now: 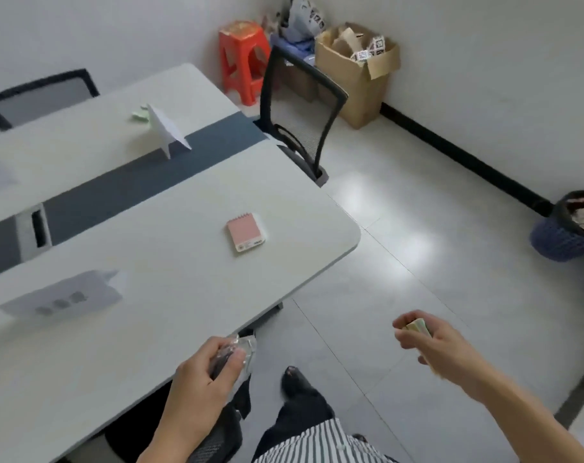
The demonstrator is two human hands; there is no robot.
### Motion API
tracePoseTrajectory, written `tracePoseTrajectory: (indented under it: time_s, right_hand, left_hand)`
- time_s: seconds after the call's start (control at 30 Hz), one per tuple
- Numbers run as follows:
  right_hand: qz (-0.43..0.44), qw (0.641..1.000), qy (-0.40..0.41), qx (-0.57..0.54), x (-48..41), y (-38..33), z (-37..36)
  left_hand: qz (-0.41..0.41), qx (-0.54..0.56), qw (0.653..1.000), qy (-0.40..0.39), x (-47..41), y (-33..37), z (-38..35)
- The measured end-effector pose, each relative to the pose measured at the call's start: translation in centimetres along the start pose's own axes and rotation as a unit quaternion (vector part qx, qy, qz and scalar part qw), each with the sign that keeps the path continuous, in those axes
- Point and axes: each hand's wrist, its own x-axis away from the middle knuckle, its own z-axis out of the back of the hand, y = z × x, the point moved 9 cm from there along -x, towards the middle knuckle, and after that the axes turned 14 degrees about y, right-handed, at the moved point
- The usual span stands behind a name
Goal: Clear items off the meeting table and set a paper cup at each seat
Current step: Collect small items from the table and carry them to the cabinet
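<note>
- Your left hand point(203, 369), lower centre of the frame, sits at the near edge of the white desk point(150, 208). Its fingers are curled round a small clear plastic object point(245, 347); blur hides what the object is.
- Your right hand point(430, 345), lower right of the frame, is over the floor and well apart from the desk. Its fingers pinch a small pale green-yellow stack point(417, 326), possibly paper.
- A pink spiral-bound notepad point(246, 231) lies flat on the desk near its rounded right corner, touching nothing else.
- A grey printed sheet point(63, 297) lies flat at the left of the frame.
- A folded white paper card point(165, 128) stands upright on the far half of the desk, beyond the dark centre strip. A pale green slip point(140, 114) lies just beside it.
- A black mesh chair point(300, 118) stands at the desk's far right end.
- Upper frame, by the wall: a red plastic stool point(242, 58) and an open brown cardboard box point(360, 71).
- Right edge of the frame: a dark blue basket bin point(564, 232) on the floor.
</note>
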Motion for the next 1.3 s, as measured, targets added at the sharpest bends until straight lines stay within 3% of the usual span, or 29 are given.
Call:
tracePoseTrajectory:
  time_s: [0.17, 0.3, 0.4, 0.5, 0.6, 0.67, 0.93, 1.03, 1.1, 1.17, 1.3]
  right_hand:
    - [0.108, 0.987, -0.063, 0.097, -6.5, -8.3, -6.9]
    - [0.245, 0.943, -0.067, 0.217, -9.4, -15.9, -12.7]
    - [0.374, 0.870, -0.052, 0.318, -11.6, -20.8, -17.0]
    - [0.502, 0.766, -0.055, 0.399, -14.6, -24.4, -22.4]
    - [0.560, 0.680, -0.071, 0.468, -18.4, -26.3, -27.8]
    - [0.579, 0.649, -0.074, 0.487, -20.6, -26.9, -30.7]
    - [0.641, 0.597, -0.167, 0.453, -21.8, -25.8, -34.3]
    - [0.640, 0.622, -0.184, 0.411, -21.8, -27.1, -33.1]
    - [0.658, 0.617, -0.193, 0.387, -22.3, -29.1, -32.2]
    - [0.677, 0.571, -0.222, 0.408, -23.4, -30.4, -32.0]
    - [0.705, 0.406, -0.291, 0.504, -23.6, -30.9, -34.2]
  left_hand:
    - [0.072, 0.024, 0.995, 0.067, -3.5, -2.9, 2.7]
    - [0.095, 0.041, 0.987, 0.124, -6.5, -2.2, 4.0]
    - [0.114, 0.051, 0.981, 0.147, -7.7, -2.1, 4.1]
    - [0.144, 0.062, 0.973, 0.171, -7.9, -2.2, 4.2]
    - [0.200, 0.078, 0.954, 0.211, -7.0, -3.7, 4.3]
    - [0.228, 0.081, 0.941, 0.237, -6.0, -4.5, 4.5]
    - [0.313, 0.086, 0.906, 0.270, -4.1, -5.6, 3.0]
    - [0.314, 0.092, 0.898, 0.295, -5.1, -5.0, 2.9]
    - [0.315, 0.094, 0.892, 0.309, -5.8, -4.3, 3.1]
    - [0.322, 0.099, 0.888, 0.314, -6.3, -3.8, 3.2]
    - [0.332, 0.098, 0.879, 0.328, -6.4, -3.7, 3.1]
